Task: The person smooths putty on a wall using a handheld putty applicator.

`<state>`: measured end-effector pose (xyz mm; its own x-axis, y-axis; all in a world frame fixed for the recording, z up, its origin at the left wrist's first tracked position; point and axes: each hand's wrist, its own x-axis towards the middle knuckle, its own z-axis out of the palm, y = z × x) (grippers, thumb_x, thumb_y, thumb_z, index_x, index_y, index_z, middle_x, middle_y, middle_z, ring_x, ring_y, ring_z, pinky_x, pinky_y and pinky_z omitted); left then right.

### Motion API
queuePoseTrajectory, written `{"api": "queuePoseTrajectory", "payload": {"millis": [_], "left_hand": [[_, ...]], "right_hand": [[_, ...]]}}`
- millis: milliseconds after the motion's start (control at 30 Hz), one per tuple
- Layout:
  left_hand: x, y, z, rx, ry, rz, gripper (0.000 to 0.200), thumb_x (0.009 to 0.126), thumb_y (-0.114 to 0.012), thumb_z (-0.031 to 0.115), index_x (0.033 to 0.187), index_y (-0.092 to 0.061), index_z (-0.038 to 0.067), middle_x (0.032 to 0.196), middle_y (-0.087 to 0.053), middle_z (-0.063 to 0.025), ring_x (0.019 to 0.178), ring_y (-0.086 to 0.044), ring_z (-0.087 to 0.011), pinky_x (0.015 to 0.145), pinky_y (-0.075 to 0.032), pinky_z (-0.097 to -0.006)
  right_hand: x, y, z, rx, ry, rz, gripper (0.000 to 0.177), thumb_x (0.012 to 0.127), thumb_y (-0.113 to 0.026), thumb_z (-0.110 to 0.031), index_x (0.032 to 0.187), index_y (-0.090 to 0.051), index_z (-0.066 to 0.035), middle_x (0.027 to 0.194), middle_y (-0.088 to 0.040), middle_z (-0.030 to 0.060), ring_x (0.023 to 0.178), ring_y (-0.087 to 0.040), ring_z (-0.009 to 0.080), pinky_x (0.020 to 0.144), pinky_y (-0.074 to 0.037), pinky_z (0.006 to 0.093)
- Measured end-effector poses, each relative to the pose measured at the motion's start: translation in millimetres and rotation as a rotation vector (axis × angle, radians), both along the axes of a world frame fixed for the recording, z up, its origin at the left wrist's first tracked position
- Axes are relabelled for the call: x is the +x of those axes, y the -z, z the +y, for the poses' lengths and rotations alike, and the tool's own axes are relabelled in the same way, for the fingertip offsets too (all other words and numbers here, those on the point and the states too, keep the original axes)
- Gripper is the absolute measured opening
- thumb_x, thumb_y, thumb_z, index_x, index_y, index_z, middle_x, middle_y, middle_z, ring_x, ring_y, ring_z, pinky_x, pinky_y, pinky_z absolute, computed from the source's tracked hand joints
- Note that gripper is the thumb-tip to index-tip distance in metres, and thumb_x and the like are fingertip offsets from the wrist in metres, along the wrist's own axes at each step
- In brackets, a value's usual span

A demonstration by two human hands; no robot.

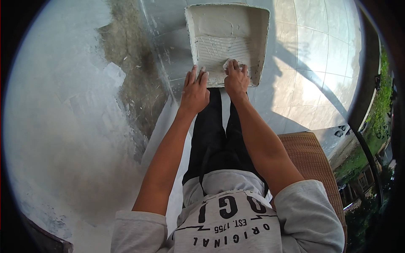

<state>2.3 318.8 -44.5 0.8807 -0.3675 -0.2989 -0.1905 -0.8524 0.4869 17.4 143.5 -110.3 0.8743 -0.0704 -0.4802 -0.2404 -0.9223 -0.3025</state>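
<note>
A paint tray [258, 31] coated in white paint, with a ribbed slope, lies in front of me. My right hand [237, 82] is over its near right part, fingers closed on a crumpled white paint-covered cloth [227, 64]; whether it is cloth or paper is hard to tell. The cloth is against the tray's inner surface, partly hidden by the fingers. At the tray's near left corner is my left hand [195, 96], fingers stretched and apart, with white paint on the fingertips. It holds nothing I can see.
To the left stands a wall [63, 114] partly covered in white, with a bare grey-brown patch [137, 63]. Grey floor tiles [310, 46] lie right of the tray, partly sunlit. A brown woven cushion or seat [310, 158] is beside my right arm. Grass [382, 95] shows at far right.
</note>
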Motion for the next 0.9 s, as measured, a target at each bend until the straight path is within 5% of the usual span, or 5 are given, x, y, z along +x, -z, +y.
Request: {"api": "queuePoseTrajectory", "payload": {"millis": [133, 200, 333, 600, 900], "left_hand": [[-10.8, -22.3, -0.7, 0.047, -0.014, 0.017, 0.053, 0.084, -0.057, 0.006, 0.135, -0.046, -0.005, 0.145, -0.051, -0.0245, 0.146, -0.03, -0.0452, 0.121, -0.025, -0.0557], [-13.4, -42.0, 4.3, 0.079, -0.067, -0.001, 0.053, 0.084, -0.057, 0.006, 0.135, -0.046, -0.005, 0.145, -0.051, -0.0243, 0.147, -0.029, -0.0449, 0.121, -0.024, -0.0553], [-14.3, -71.9, 5.6, 0.106, -0.22, -0.098, 0.051, 0.087, -0.052, 0.005, 0.136, -0.047, -0.006, 0.145, -0.051, -0.0248, 0.147, -0.03, -0.0451, 0.121, -0.024, -0.0549], [-37.9, -120.0, 6.0, 0.111, -0.502, -0.231, 0.051, 0.088, -0.053, 0.008, 0.137, -0.046, -0.005, 0.147, -0.048, -0.0264, 0.146, -0.03, -0.0472, 0.12, -0.024, -0.0576], [-102.2, -180.9, 61.8, 0.267, -0.783, -0.377, 0.058, 0.082, -0.059, 0.009, 0.137, -0.046, -0.004, 0.149, -0.045, -0.0238, 0.147, -0.027, -0.0461, 0.121, -0.025, -0.0557]], "right_hand": [[-1.6, -48.1, -5.6, 0.214, 0.254, 0.211, 0.044, 0.085, -0.058, -0.006, 0.128, -0.067, -0.012, 0.111, -0.071, 0.0137, 0.112, -0.06, 0.0381, 0.087, -0.052, 0.0495], [-5.8, -31.5, -28.7, 0.45, 0.503, 0.205, 0.039, 0.091, -0.053, -0.007, 0.126, -0.071, -0.011, 0.122, -0.066, 0.0184, 0.102, -0.066, 0.0361, 0.092, -0.055, 0.05], [18.6, -51.2, -65.5, 0.887, 0.984, 0.611, 0.05, 0.089, -0.051, -0.001, 0.136, -0.059, -0.015, 0.096, -0.061, 0.0046, 0.084, -0.062, 0.0264, 0.088, -0.058, 0.0543], [60.0, -97.8, -74.4, 1.214, 0.791, 0.776, 0.043, 0.089, -0.053, -0.002, 0.129, -0.055, -0.019, 0.099, -0.059, 0.008, 0.087, -0.061, 0.0278, 0.092, -0.051, 0.0591], [97.8, -145.3, 62.1, 1.392, 0.366, 1.024, 0.05, 0.091, -0.05, -0.004, 0.137, -0.052, -0.023, 0.126, -0.062, 0.0106, 0.108, -0.061, 0.0349, 0.091, -0.052, 0.0554]]}}
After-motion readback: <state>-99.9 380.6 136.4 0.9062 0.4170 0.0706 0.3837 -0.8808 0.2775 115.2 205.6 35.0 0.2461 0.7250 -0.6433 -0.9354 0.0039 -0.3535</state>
